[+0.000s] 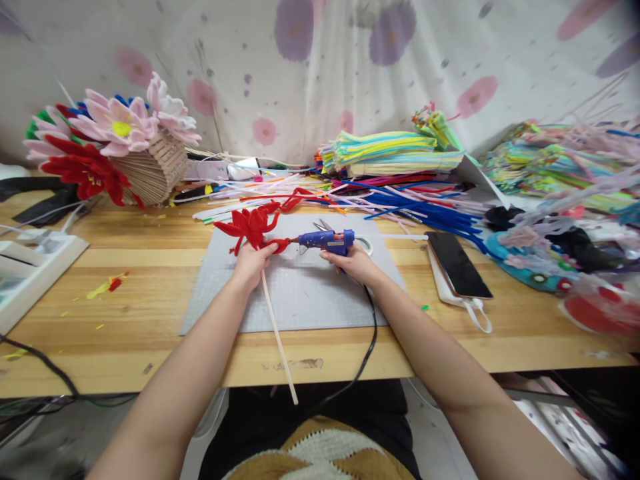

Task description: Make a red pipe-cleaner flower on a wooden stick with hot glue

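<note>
My left hand [253, 265] is closed around the base of a red pipe-cleaner flower [251, 227], whose pale stick stem [278, 333] slants down past the table edge. A loose red petal [280, 245] sticks out to the right by my left thumb. My right hand [356, 262] grips a blue hot glue gun [323, 240] with a long white glue stick [393, 236] out of its back. The gun's nozzle points left and is at the red petal; whether they touch I cannot tell. Behind the gun lie scissors [367, 247], partly hidden.
A grey cutting mat [300, 307] lies under my hands. At the back left is a basket [150, 167] of fuzzy flowers. Pipe cleaners [390, 153] pile along the back. A phone [460, 263] lies right, a power strip [35, 273] left. The gun's black cord [373, 333] drops over the edge.
</note>
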A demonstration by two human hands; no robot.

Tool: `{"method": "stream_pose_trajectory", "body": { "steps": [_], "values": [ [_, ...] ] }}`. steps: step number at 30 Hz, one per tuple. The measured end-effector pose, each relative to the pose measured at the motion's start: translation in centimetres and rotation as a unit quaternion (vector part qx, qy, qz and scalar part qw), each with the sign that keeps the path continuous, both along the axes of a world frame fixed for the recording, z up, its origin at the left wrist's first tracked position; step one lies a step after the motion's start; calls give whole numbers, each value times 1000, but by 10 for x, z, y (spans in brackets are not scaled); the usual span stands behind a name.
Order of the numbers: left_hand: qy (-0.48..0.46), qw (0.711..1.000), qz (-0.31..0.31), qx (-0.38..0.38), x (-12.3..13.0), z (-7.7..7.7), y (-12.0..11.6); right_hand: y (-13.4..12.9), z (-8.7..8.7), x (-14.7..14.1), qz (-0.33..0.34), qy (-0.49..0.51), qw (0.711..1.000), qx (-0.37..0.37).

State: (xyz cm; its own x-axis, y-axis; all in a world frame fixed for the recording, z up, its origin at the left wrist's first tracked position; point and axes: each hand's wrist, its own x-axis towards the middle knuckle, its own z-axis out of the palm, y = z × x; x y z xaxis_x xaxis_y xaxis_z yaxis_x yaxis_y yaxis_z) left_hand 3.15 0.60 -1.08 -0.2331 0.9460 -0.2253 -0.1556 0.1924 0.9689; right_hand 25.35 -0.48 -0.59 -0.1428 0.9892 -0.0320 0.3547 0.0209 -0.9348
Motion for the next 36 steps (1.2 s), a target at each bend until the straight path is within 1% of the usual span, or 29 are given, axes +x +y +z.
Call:
{"method": "stream_pose_trajectory", "body": {
  "steps": [4, 10, 16, 22, 27, 33, 36],
  "values": [
    [-4, 1000, 1, 3, 0, 0, 0, 1, -1, 3, -13, -15, 1000, -9],
    [-4, 1000, -4, -5, 1, -2, 2, 1, -2, 2, 18, -10, 1000, 1],
    [-10, 1000, -10, 6, 0, -2, 1, 2, -3, 4, -15, -30, 999, 3],
    [2, 1000, -6, -7, 0, -2, 2, 1, -1, 5, 21, -41, 999, 0],
    [0, 1000, -8, -4, 0, -3, 2, 2, -1, 4, -3, -44, 999, 10],
    [5, 1000, -11, -7, 0, -3, 2, 1, -1, 6, 19, -50, 999, 3],
    [-1, 1000, -12, -5, 0, -3, 2, 2, -3, 5, 7, -57, 998, 15]
  ]
}}
